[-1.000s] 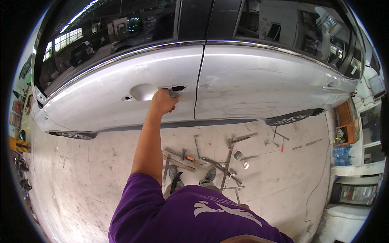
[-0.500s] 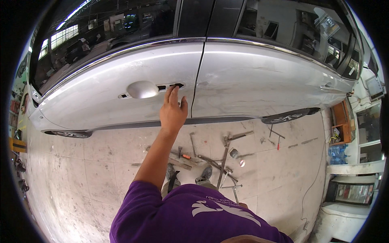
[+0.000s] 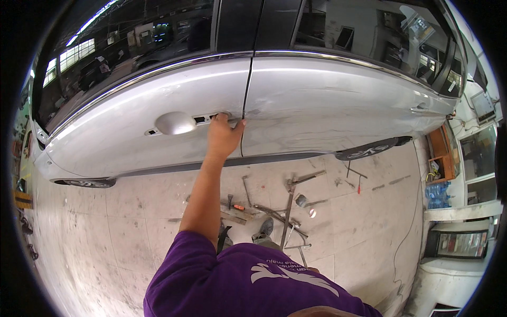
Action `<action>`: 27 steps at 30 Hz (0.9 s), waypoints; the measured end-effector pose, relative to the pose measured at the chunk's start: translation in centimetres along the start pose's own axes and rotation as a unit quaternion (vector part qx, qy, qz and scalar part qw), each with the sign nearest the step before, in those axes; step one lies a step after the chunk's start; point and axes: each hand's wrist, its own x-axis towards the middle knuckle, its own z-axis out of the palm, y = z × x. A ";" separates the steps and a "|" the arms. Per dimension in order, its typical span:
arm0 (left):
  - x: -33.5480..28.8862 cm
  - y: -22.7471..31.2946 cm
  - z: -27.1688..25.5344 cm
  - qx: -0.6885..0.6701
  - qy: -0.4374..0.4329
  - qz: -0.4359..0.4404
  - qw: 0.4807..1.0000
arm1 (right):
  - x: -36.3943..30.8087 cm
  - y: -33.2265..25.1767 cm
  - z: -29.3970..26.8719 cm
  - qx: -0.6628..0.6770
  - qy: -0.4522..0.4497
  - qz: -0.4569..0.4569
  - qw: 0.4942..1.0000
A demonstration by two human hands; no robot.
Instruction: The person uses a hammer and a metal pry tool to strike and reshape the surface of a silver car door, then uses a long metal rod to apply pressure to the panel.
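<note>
A silver car stands side-on in front of me. My left hand [image 3: 224, 136] is at its left door [image 3: 121, 100], the fingers bent into the dark opening at the right end of the handle mount. Its thumb reaches the seam between the doors. The fingertips are hidden. Left of the hand lies a smooth oval handle recess [image 3: 175, 123]; no handle bar shows over it. A small skin-coloured patch [image 3: 315, 270] shows at my shirt's edge near a T-shaped bar [image 3: 299, 246]; it may be my right hand, mostly hidden by my body.
The right door [image 3: 327, 105] is scuffed and scratched. Around my feet lie a hammer [image 3: 290, 184], metal bars [image 3: 288, 211], an orange-handled tool [image 3: 238, 207] and a T-handled tool [image 3: 357, 173]. A cable [image 3: 405, 243] runs over the floor, with a wooden cabinet [image 3: 442, 150] at the right.
My left hand's fingers have bent further into the opening and its thumb has spread right to the door seam. The whole view has shifted slightly, with the car now further left.
</note>
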 end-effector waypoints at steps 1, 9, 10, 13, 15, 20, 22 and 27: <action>0.3 -0.6 -0.5 -0.030 -0.043 -0.020 0.998 | -0.1 -0.1 -0.1 0.007 0.002 0.006 1.000; 1.0 -0.4 -3.3 -0.038 -0.136 -0.016 0.990 | -1.8 -1.3 -2.5 0.059 0.019 0.054 0.997; 1.0 -0.5 -3.3 -0.017 -0.129 0.005 0.991 | -2.2 -1.6 -3.0 0.066 0.022 0.060 0.996; 1.0 -0.9 -2.9 0.077 -0.128 0.039 0.988 | -3.4 -2.9 -4.5 0.089 0.039 0.074 0.993; 1.1 -0.5 -2.7 0.176 -0.150 0.028 0.972 | -3.8 -3.8 -5.1 0.095 0.051 0.085 0.991; 1.0 1.0 -3.4 0.209 -0.164 0.017 0.964 | -3.1 -3.3 -4.4 0.115 0.058 0.088 0.988; 1.0 0.8 -3.7 0.201 -0.167 0.022 0.965 | -3.5 -3.4 -4.6 0.113 0.059 0.082 0.988; 0.8 0.3 -3.6 0.191 -0.145 0.017 0.971 | -3.9 -3.3 -4.4 0.083 0.047 0.064 0.993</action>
